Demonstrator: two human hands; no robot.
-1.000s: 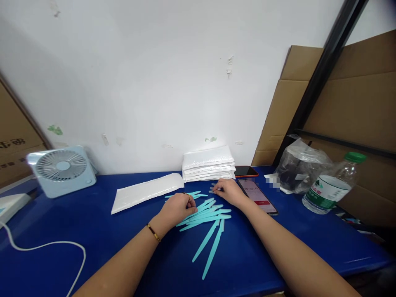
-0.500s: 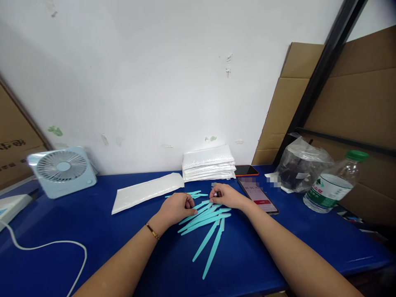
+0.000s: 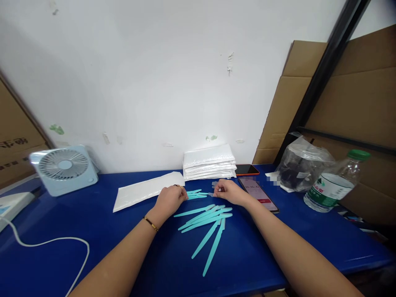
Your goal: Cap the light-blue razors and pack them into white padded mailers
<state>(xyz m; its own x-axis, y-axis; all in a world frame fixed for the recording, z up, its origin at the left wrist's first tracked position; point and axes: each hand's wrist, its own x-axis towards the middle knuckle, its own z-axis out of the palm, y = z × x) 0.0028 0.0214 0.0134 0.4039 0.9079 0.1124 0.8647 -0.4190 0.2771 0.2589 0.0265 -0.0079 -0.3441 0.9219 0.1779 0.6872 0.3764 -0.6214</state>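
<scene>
Several teal eyebrow razors lie fanned out on the blue table in front of me. Behind them is a smaller group of teal razors. My left hand is pinched at the left ends of this far group, its fingertips closed on the handle of one razor. My right hand is closed at the group's right side, with a small clear blade cap at its fingertips. More clear caps lie just behind the right hand, partly hidden by it.
A white padded mailer lies left of a stack of mailers. Two phones, one lit, are on the right, near a water bottle and a bagged dark container. A fan and white cable are left.
My left hand has moved back and left from the front razors to the far group. My right hand has shifted slightly right, and a clear cap now shows at its fingertips.
</scene>
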